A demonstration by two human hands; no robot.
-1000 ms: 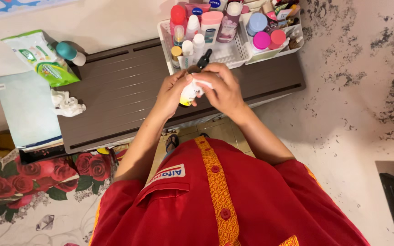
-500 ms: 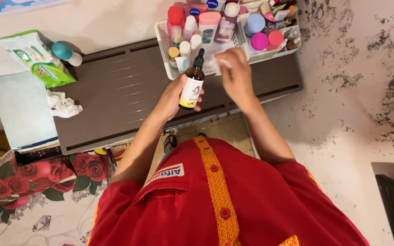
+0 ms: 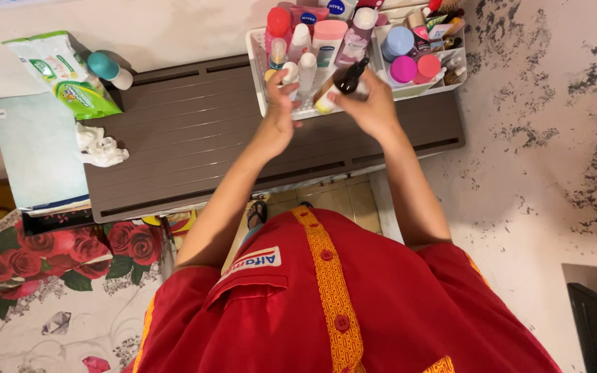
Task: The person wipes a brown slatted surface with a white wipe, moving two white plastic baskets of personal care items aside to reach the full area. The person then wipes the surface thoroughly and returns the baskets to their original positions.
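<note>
Setting the dropper bottle (image 3: pixel 340 84) back into the white basket (image 3: pixel 257 52).
Right hand (image 3: pixel 371 107) grips it tilted; left hand (image 3: pixel 279 110) seems spread among bottles; next needs a free slot.

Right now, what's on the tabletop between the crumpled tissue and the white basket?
Nothing: in the head view the brown slatted tabletop is bare between the crumpled tissue and the white basket. Only the left hand hangs beside the basket.

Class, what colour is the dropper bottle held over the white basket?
Dark amber-brown dropper bottle with a black cap, in the head view.
</note>
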